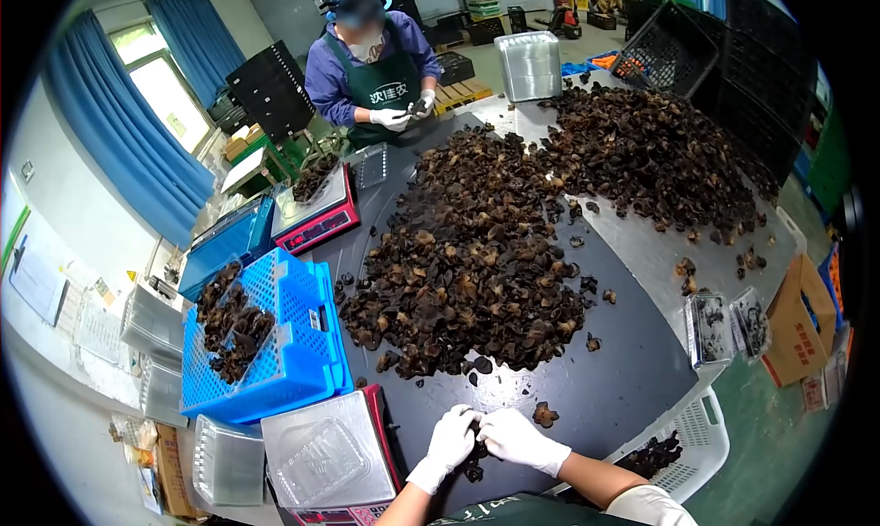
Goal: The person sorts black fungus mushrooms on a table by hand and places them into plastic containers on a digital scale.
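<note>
My left hand (449, 445) and my right hand (521, 439), both in white gloves, meet fingertip to fingertip over the dark table near its front edge. Both are closed, and what lies between the fingers is too small to name. A few dark fungus pieces (474, 469) show just below them. Beyond my hands spreads a big heap of dark brown fungus (467, 260), and one loose brown piece (545, 414) lies right of my right hand. An empty clear plastic tray (321, 454) rests on the scale (374, 434) to the left.
Blue crate (302, 343) holding fungus at left; second red scale (321, 228) behind it. Co-worker (385, 77) in white gloves across the table. Another fungus heap (651, 150) back right, white basket (710, 439) at lower right, clear boxes (229, 462) at lower left.
</note>
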